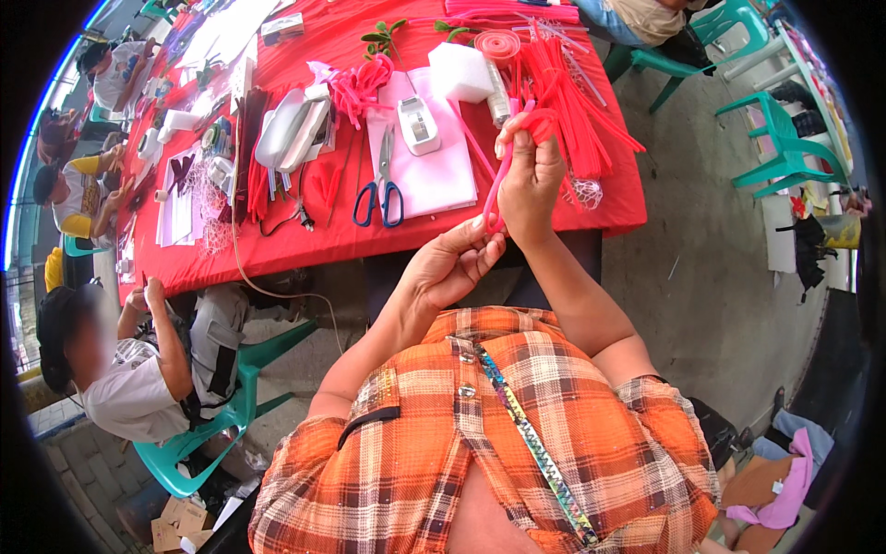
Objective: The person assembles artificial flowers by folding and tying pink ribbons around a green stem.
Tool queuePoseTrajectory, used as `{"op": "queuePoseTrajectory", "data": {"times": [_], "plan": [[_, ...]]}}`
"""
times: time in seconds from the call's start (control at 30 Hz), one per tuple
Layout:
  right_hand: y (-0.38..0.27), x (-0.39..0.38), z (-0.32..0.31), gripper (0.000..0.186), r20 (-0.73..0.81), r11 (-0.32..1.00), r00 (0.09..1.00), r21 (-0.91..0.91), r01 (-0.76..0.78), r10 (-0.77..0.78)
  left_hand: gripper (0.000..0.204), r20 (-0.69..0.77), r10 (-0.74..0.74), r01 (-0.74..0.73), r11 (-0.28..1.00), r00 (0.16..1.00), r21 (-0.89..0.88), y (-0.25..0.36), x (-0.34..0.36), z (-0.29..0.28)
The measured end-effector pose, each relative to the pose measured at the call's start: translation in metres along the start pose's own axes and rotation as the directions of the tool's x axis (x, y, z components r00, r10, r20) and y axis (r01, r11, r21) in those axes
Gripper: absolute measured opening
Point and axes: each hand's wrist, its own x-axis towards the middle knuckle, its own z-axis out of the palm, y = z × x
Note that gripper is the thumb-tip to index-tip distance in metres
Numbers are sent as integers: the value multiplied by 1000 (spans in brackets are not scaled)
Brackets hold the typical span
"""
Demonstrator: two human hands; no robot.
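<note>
My right hand (531, 189) is raised over the table's near edge, its thumb and fingers pinching a pink fuzzy craft stem (503, 177) that loops in red-pink at the top. Lower and to the left, my left hand (452, 265) is closed on the stem's lower end, palm partly turned up. A bundle of red fuzzy stems (565, 106) lies just beyond my right hand. Scissors with blue handles (384, 175) rest on pale pink sheets (443, 175), beside a small white tape dispenser (418, 126). Behind these sits a white foam block (460, 72).
A red cloth covers the long table (323, 242). A coiled pink roll (498, 44), green leaf sprigs (383, 39) and a white case (288, 129) lie on it. A cable (242, 263) hangs over the edge. At left a person (138, 369) sits on a green chair (249, 379).
</note>
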Motion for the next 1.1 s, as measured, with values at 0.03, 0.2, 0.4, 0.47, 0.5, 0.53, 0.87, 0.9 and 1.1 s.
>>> {"op": "queuePoseTrajectory", "data": {"times": [0.03, 0.2, 0.4, 0.47, 0.5, 0.53, 0.87, 0.9, 1.1], "plan": [[1, 0, 0, 12, -1, 1000, 1000, 0, -6, 6, 20, 35, -18, 19, 1000, 999, -21, 0, 1, -2], [-2, 0, 2, 12, -1, 999, 1000, 33, -19, 19, 18, 139, -30, 39, 997, 990, -62, -4, 6, -6], [-12, 10, -1, 11, 106, 964, 991, 243, -106, 82, 16, 182, -52, 73, 991, 982, -110, -3, 9, -3], [-16, 13, -1, 11, 134, 965, 988, 239, -112, 82, 17, 181, -31, 50, 994, 983, -100, -3, 8, -2], [-17, 14, -2, 11, 148, 965, 986, 236, -116, 83, 18, 180, -21, 39, 995, 983, -95, -3, 8, -2], [-18, 15, -2, 11, 150, 969, 984, 215, -122, 90, 20, 201, -10, 24, 997, 979, -68, -3, 8, 0], [-20, 16, -4, 13, 199, 992, 977, 80, -100, 82, 20, 226, 41, -43, 999, 973, 2, -1, 7, -6], [-18, 16, -4, 13, 208, 994, 975, 66, -91, 76, 20, 247, 15, -8, 1000, 969, -29, -1, 7, -8], [-17, 12, -1, 12, 221, 989, 973, 110, -95, 69, 18, 298, -6, 26, 998, 955, -63, -1, 6, -12]]}}
